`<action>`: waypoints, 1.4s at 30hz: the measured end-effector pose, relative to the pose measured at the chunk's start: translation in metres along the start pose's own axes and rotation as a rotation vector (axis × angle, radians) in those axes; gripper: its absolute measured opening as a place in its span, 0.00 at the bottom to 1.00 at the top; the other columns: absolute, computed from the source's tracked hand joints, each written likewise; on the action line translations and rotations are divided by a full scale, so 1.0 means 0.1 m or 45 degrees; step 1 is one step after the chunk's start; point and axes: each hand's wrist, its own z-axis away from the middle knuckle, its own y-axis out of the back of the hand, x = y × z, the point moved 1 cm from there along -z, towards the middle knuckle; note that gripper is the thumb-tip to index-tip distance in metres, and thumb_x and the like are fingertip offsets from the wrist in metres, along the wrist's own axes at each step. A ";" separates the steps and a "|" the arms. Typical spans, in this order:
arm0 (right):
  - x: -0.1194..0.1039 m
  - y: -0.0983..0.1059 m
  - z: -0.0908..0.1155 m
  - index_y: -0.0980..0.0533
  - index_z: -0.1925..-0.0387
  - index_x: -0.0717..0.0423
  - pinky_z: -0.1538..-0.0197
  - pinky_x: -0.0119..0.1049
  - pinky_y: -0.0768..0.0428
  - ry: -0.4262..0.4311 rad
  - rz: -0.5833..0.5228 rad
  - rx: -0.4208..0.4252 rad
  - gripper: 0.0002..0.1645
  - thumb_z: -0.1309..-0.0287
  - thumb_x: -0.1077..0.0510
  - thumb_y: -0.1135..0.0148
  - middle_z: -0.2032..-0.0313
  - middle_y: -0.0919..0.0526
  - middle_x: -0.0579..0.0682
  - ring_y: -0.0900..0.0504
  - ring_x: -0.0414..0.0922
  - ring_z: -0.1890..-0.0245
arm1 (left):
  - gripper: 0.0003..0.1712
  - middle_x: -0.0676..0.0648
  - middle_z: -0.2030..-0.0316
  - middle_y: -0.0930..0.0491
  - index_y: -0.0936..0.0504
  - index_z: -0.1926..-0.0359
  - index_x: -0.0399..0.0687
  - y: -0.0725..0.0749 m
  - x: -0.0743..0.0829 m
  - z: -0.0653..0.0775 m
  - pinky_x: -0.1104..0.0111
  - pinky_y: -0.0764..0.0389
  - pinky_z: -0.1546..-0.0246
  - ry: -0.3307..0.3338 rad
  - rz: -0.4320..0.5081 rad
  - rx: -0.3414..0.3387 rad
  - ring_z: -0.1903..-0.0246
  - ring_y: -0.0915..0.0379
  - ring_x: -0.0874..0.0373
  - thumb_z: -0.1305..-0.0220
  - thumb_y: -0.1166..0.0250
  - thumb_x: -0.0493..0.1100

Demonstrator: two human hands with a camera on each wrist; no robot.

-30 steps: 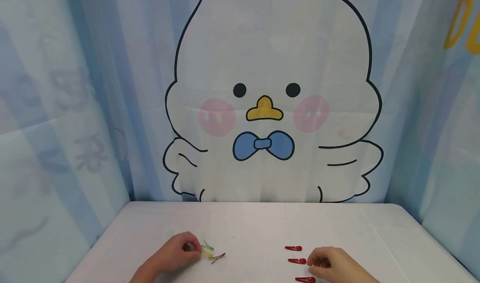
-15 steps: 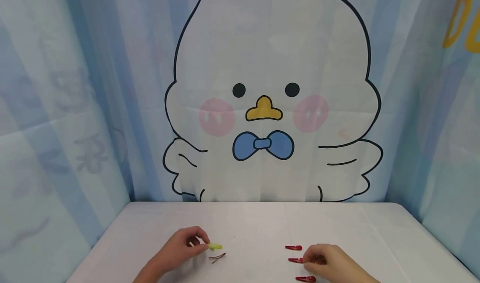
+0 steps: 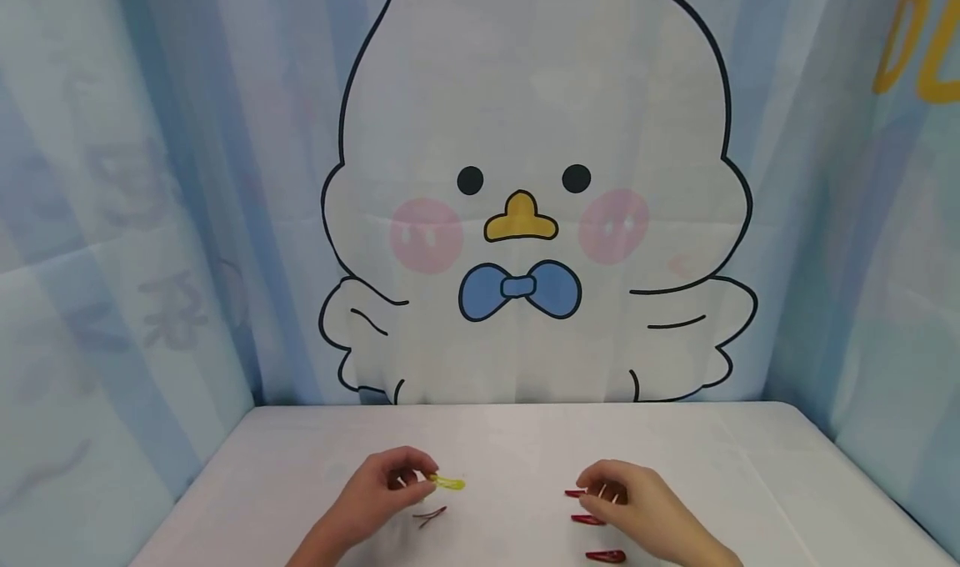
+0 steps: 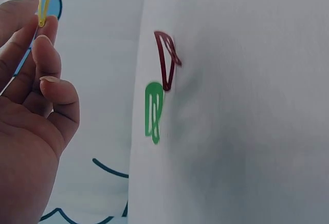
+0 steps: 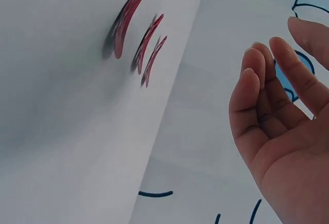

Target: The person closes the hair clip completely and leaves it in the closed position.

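My left hand (image 3: 386,494) pinches a yellow snap hair clip (image 3: 450,484) by one end, between thumb and fingertips, raised over the table. Beneath it lie a dark red snap clip (image 4: 161,54), popped open, and a green one (image 4: 154,111); in the head view the hand mostly hides the green clip. My right hand (image 3: 637,504) hovers with loosely bent fingers and nothing between them. Under its fingertips in the head view are a far red hair clip (image 3: 573,493) and a middle red hair clip (image 3: 585,519). A near red hair clip (image 3: 606,556) completes that column.
The white table (image 3: 517,434) ends at a cloth backdrop (image 3: 525,350) printed with a cartoon bird. Blue striped cloth walls (image 3: 90,300) close in on the left and right.
My left hand has picked up the yellow clip and carried it up and to the right. My right hand has lifted away from the middle red clip, leaving it on the table.
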 end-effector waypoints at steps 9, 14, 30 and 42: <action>-0.16 -0.14 -0.07 0.19 0.58 0.55 0.64 0.32 0.22 0.158 -0.101 0.145 0.09 0.40 0.58 0.29 0.67 0.18 0.42 0.22 0.38 0.69 | 0.13 0.49 0.65 0.20 0.16 0.54 0.37 -0.18 0.11 -0.02 0.69 0.24 0.66 -0.009 0.068 0.040 0.66 0.29 0.53 0.38 0.29 0.39; -0.22 -0.21 -0.12 0.19 0.58 0.55 0.63 0.33 0.21 0.226 -0.181 0.173 0.09 0.39 0.58 0.30 0.66 0.17 0.43 0.21 0.37 0.67 | 0.13 0.49 0.65 0.20 0.15 0.54 0.38 -0.27 0.14 -0.05 0.70 0.24 0.66 -0.035 0.102 0.081 0.67 0.29 0.54 0.38 0.29 0.39; -0.43 -0.39 -0.25 0.19 0.57 0.55 0.62 0.32 0.21 0.280 -0.266 0.246 0.11 0.40 0.58 0.28 0.65 0.16 0.43 0.21 0.38 0.68 | 0.11 0.50 0.67 0.21 0.14 0.55 0.42 -0.51 0.30 -0.14 0.71 0.24 0.68 -0.132 0.165 0.115 0.69 0.29 0.56 0.38 0.28 0.38; -0.44 -0.45 -0.28 0.19 0.63 0.56 0.64 0.33 0.21 0.309 -0.319 0.267 0.06 0.41 0.60 0.28 0.69 0.17 0.42 0.20 0.38 0.71 | 0.12 0.48 0.65 0.20 0.15 0.54 0.41 -0.66 0.36 -0.19 0.71 0.25 0.68 -0.157 0.251 0.121 0.69 0.30 0.58 0.37 0.28 0.38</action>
